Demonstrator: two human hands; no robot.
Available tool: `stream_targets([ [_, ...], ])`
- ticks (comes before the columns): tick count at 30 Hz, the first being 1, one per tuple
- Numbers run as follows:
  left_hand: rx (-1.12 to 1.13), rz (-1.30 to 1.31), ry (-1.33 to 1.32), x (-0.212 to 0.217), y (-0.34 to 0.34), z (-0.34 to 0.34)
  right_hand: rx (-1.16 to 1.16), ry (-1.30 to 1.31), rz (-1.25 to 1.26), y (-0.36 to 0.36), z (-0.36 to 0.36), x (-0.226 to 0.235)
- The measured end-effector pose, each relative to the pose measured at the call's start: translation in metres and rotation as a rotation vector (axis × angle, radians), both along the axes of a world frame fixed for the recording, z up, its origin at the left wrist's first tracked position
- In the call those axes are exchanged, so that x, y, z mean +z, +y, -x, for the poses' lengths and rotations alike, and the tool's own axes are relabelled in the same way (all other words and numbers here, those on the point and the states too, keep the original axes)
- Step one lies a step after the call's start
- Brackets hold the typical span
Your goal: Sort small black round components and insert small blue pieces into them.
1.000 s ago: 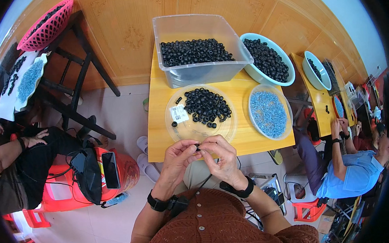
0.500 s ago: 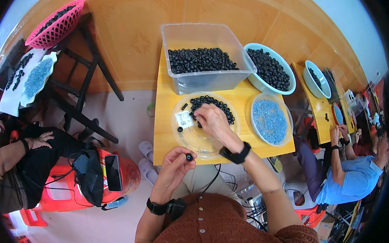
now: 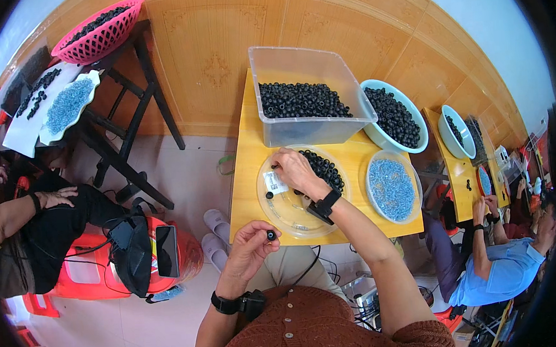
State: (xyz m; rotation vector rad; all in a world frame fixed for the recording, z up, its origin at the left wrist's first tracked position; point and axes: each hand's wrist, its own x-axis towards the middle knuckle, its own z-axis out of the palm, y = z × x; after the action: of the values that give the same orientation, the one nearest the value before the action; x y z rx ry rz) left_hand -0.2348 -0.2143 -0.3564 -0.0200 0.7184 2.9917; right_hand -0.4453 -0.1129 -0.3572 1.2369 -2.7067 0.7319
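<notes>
Brown knitted cloth (image 3: 287, 329) covered the person's front, nearest the camera. Just beyond, the left hand (image 3: 247, 248) pinched a small black piece (image 3: 271, 235) between thumb and fingertips, short of the yellow table (image 3: 242, 195). Farther on, the right hand (image 3: 297, 171) reached over a clear round tray (image 3: 293, 217), its fingertips by a heap of black pieces (image 3: 326, 170) and a white label (image 3: 275, 182); I could not tell whether they gripped anything. To the right sat a round tub (image 3: 418, 197) of blue bits (image 3: 392, 190). Behind stood a clear box (image 3: 313, 132) and a pale blue bowl (image 3: 423, 129), both holding more black pieces.
</notes>
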Motion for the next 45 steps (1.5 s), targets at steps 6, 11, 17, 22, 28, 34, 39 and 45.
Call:
stream_targets([
  [6,-0.009,0.02,0.008,-0.001,0.001,0.001,0.017,-0.07,0.02,0.001,-0.003,0.005],
  [11,-0.016,0.028,0.011,-0.004,0.001,0.001,-0.047,-0.053,0.031,0.001,-0.002,-0.003],
  [17,-0.027,0.032,0.004,0.0,0.005,0.0,-0.114,-0.031,0.017,-0.003,-0.006,-0.003],
  [22,-0.019,0.027,-0.005,0.001,0.005,-0.002,-0.166,-0.013,0.09,0.004,-0.009,0.007],
  [28,0.011,0.038,-0.018,0.003,0.004,0.002,-0.182,-0.871,0.799,0.043,-0.043,0.035],
  [34,-0.042,0.035,-0.04,0.003,0.01,0.012,-0.165,-1.054,0.879,0.079,-0.087,0.049],
  [39,-0.043,0.104,-0.072,0.007,0.017,0.015,-0.095,-1.061,0.794,0.089,-0.117,0.062],
  [45,-0.048,0.11,-0.079,0.009,0.024,0.016,0.0,-0.916,0.683,0.088,-0.13,0.079],
])
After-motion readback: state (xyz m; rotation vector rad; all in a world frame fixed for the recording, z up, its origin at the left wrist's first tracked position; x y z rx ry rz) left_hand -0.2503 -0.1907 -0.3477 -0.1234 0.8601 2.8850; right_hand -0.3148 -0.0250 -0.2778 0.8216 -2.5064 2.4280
